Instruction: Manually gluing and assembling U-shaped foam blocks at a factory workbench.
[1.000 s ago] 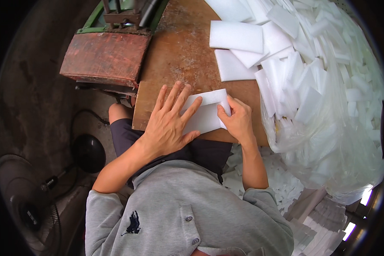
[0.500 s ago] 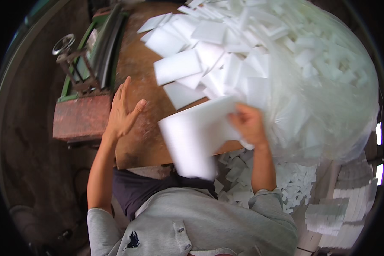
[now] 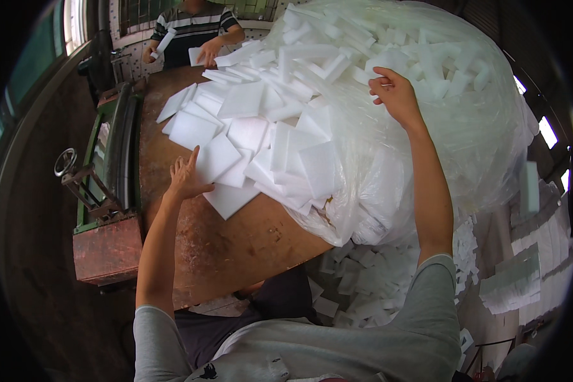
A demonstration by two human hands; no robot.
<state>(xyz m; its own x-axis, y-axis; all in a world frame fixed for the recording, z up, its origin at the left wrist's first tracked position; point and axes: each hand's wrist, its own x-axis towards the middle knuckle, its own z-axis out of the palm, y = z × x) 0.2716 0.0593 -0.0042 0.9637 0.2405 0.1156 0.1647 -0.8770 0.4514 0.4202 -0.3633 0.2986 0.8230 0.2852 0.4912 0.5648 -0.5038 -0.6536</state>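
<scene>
Left grip [image 3: 186,181] stands wide at a foam sheet [image 3: 219,159] (likely light, soft, best pinched by an edge); right grip [image 3: 397,98], half-curled, looks empty.

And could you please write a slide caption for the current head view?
Left hand at white foam sheets on a wooden table, right hand by a bulging plastic bag, another person beyond.

Matt foam sheets [image 3: 218,159]; glossy, crinkled plastic bag [image 3: 398,184]; scuffed wooden tabletop [image 3: 229,245]; matt cloth shirt [image 3: 337,350].

Foam sheets [image 3: 218,158] on the table [image 3: 235,254], between machine [image 3: 128,159] (at left) and bag [image 3: 385,169].
</scene>
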